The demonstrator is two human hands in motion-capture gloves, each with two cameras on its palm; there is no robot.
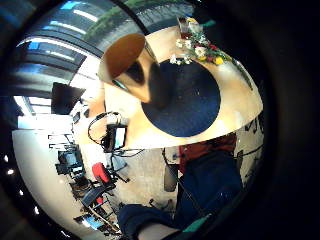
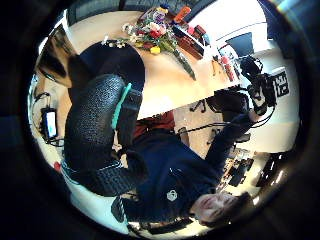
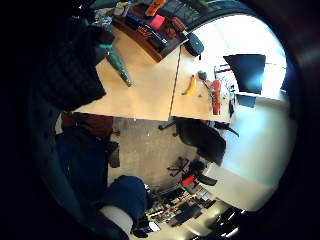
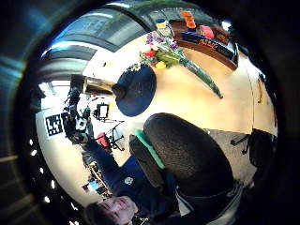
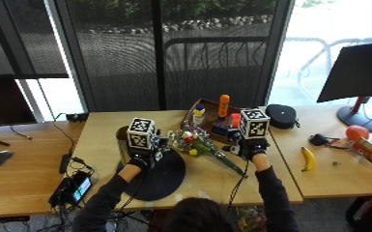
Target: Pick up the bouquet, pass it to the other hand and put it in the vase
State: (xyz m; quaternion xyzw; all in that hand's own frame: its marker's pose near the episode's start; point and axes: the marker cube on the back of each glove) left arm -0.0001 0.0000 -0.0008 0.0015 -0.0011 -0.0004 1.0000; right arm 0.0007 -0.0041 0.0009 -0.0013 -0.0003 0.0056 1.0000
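The bouquet (image 5: 198, 144) of red, yellow and white flowers lies on the wooden table, blooms beside the dark round mat (image 5: 160, 181), green stems pointing toward the person's right. A metal vase (image 5: 121, 145) stands at the mat's far left edge, partly behind my left hand (image 5: 144, 157). That hand hovers over the mat, empty. My right hand (image 5: 251, 147) hovers right of the stems, empty too. The left palm views show the bouquet (image 1: 197, 50) and the vase (image 1: 127, 60) a little way off. The right thumb side view shows the bouquet (image 4: 164, 54) beyond the thumb.
A wooden tray (image 5: 201, 107) with bottles and boxes stands just behind the bouquet. A banana (image 5: 308, 158), a black pouch (image 5: 280, 116) and a monitor (image 5: 359, 72) are to the right. A small screen device (image 5: 76, 188) with cables lies at the left front.
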